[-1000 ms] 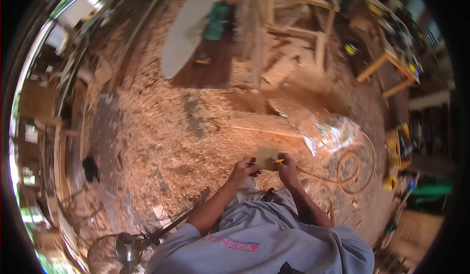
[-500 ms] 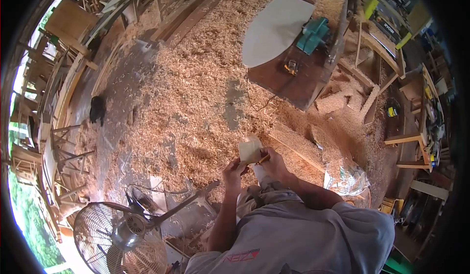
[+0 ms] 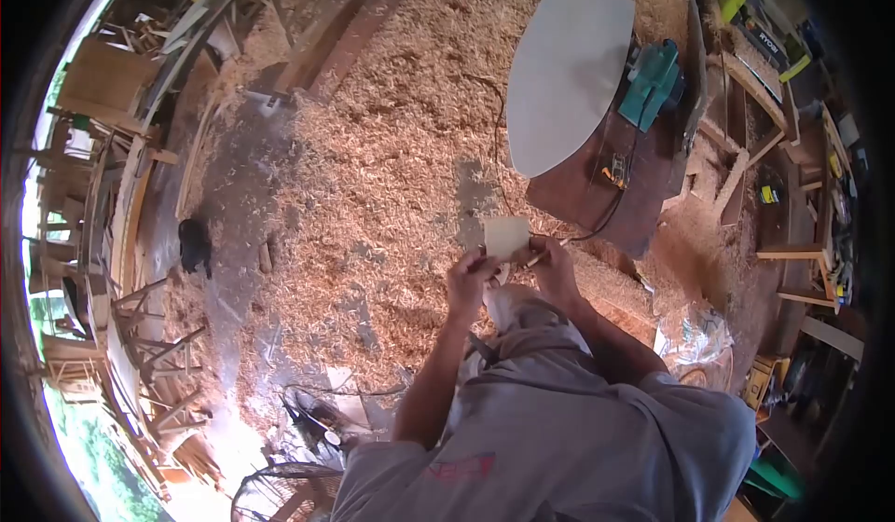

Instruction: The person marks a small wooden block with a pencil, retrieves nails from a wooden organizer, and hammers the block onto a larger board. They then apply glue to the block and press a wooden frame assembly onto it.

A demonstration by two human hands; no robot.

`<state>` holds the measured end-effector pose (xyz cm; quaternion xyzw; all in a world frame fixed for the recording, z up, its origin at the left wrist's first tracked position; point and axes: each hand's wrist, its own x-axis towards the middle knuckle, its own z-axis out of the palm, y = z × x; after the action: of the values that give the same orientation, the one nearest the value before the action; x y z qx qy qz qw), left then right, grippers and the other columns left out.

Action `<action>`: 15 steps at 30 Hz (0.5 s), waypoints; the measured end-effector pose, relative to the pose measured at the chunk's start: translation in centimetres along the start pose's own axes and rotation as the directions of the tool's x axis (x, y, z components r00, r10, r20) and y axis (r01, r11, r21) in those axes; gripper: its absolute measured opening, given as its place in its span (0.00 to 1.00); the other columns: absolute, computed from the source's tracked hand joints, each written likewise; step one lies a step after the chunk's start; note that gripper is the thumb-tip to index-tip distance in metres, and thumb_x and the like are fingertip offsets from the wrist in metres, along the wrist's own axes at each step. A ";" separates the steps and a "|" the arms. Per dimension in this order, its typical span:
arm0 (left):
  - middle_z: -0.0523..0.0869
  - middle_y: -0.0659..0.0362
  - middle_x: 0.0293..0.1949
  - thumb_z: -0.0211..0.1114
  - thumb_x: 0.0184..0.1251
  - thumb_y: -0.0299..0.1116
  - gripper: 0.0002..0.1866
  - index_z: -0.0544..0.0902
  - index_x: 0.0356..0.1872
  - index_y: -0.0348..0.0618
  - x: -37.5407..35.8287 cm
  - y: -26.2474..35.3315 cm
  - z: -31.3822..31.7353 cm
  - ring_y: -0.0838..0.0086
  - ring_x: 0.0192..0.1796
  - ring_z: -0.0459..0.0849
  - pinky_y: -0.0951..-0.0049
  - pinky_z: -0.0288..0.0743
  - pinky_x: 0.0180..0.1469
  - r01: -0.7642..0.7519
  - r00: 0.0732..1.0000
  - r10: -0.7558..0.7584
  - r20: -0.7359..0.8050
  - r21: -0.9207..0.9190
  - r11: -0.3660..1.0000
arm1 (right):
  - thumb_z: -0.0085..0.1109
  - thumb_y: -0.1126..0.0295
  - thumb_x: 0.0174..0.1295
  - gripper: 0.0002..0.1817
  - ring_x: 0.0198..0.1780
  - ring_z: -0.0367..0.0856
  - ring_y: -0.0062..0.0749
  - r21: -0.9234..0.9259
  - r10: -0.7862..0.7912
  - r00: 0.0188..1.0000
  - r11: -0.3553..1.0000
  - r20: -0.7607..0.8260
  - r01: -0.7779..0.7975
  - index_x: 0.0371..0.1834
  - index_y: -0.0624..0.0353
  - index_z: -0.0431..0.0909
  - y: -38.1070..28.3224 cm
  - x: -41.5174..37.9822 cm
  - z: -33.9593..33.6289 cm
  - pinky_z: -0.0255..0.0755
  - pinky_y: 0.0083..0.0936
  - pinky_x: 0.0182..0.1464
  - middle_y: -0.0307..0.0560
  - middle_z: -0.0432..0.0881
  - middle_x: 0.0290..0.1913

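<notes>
A small cream-coloured square sheet, like paper or thin card, is held up in front of my body. My left hand pinches its lower left corner between thumb and fingers. At the lower right edge is my right hand, fingers closed around a short pencil whose light shaft points toward the sheet. Wood shavings cover the floor beyond both hands.
Ahead to the right, a dark bench bears a pale curved board, a green power planer and a small yellow-black object. A fan stands lower left. Timber is stacked along the left side.
My view has shifted, so the bench sits farther right and the fan lower. The sheet now stands flatter toward me, and my right hand has moved to its right edge with the pencil.
</notes>
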<state>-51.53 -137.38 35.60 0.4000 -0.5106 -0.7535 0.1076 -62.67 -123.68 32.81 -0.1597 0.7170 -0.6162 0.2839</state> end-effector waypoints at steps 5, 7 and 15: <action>0.86 0.63 0.37 0.67 0.68 0.30 0.15 0.85 0.52 0.34 4.1 5.3 -2.8 0.83 0.37 0.79 0.81 0.73 0.41 -0.077 0.996 0.078 -0.047 0.012 0.997 | 0.62 0.73 0.67 0.14 0.43 0.83 0.27 -0.230 0.033 0.999 0.973 0.018 -0.028 0.51 0.69 0.76 -5.3 5.8 4.0 0.77 0.22 0.44 0.51 0.85 0.42; 0.86 0.63 0.37 0.67 0.68 0.30 0.15 0.85 0.52 0.34 6.3 6.5 -3.9 0.84 0.37 0.79 0.81 0.72 0.41 -0.131 0.989 0.128 -0.073 -0.046 0.990 | 0.63 0.71 0.68 0.13 0.42 0.83 0.24 -0.022 -0.062 0.997 0.998 0.037 0.062 0.49 0.69 0.77 -4.9 8.5 5.9 0.76 0.23 0.42 0.49 0.85 0.40; 0.86 0.64 0.35 0.68 0.67 0.30 0.14 0.86 0.50 0.34 15.1 10.8 -7.0 0.83 0.36 0.78 0.82 0.71 0.40 -0.097 0.995 0.098 0.033 -0.049 0.994 | 0.64 0.70 0.67 0.13 0.38 0.81 0.23 -0.186 0.002 0.999 0.983 -0.038 -0.009 0.48 0.69 0.78 -8.2 16.6 9.5 0.76 0.24 0.39 0.49 0.85 0.38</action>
<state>-59.10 -155.68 36.29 0.3586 -0.5135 -0.7660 0.1446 -71.00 -142.38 36.58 -0.1720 0.7771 -0.5488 0.2558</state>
